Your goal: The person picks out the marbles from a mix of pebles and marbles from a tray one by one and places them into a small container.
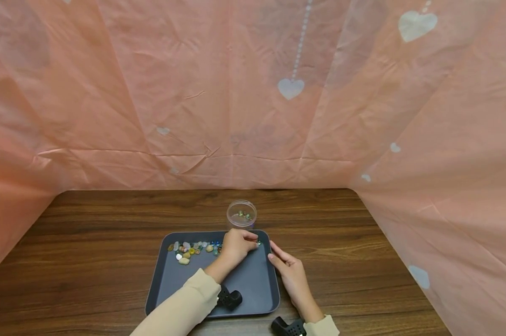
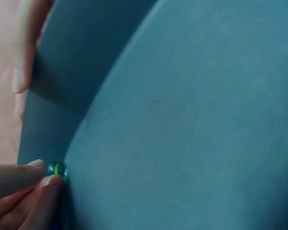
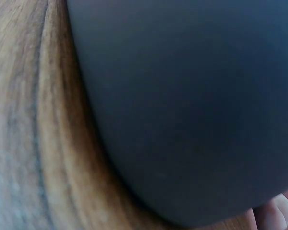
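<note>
A grey tray [image 1: 253,289] lies on the wooden table with glass marbles and pebbles along its far side. My left hand [image 1: 235,246] reaches across to the far right corner of the tray. Its thumb and finger pinch a green glass marble [image 2: 56,169] low against the tray wall, as the left wrist view shows. At the tray's right side, my right hand [image 1: 292,276] holds the rim, its thumb over the edge and a finger along the outside. In the right wrist view the tray's outer side [image 3: 192,120] fills most of the picture.
Behind the tray stands a clear round container [image 1: 241,213] with several marbles in it. Yellowish and white pebbles [image 1: 184,261] are at the tray's left, with blue marbles nearer the left hand. A pink cloth [image 1: 236,93] with hearts hangs around the table [image 1: 341,242].
</note>
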A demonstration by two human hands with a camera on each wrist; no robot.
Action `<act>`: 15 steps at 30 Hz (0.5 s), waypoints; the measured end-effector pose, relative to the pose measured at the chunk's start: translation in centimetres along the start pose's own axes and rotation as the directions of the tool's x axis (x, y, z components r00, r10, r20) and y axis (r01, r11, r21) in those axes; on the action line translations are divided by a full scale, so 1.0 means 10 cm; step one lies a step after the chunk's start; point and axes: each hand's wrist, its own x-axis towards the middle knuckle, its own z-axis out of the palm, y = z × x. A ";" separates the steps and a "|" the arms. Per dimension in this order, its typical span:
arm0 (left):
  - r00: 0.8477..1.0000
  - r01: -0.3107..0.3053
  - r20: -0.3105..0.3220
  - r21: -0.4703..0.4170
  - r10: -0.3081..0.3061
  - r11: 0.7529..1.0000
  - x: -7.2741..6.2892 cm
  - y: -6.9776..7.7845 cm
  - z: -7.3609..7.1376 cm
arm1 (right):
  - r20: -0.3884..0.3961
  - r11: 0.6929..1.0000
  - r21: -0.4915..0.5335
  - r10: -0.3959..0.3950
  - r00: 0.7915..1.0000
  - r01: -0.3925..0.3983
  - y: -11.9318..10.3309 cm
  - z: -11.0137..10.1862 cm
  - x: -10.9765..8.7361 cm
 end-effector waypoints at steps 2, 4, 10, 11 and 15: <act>1.000 -0.012 0.001 0.016 0.012 1.000 0.00 0.00 0.04 | 0.003 1.000 0.005 0.003 1.000 -0.003 0.00 0.00 -0.01; 1.000 -0.023 0.000 0.023 0.023 0.999 -0.01 0.00 0.07 | 0.007 1.000 0.011 0.008 1.000 -0.008 -0.01 0.01 -0.01; 0.993 -0.110 -0.033 0.064 0.112 0.992 -0.02 0.01 0.14 | 0.011 1.000 0.004 0.002 1.000 -0.002 -0.02 0.00 -0.01; 0.991 -0.126 -0.039 0.078 0.130 0.989 -0.02 0.00 0.15 | 0.011 1.000 0.003 0.002 1.000 -0.002 -0.02 0.00 -0.01; 0.982 -0.170 -0.056 0.121 0.178 0.978 -0.03 -0.01 0.18 | 0.017 1.000 0.003 0.005 1.000 -0.005 -0.02 0.00 -0.02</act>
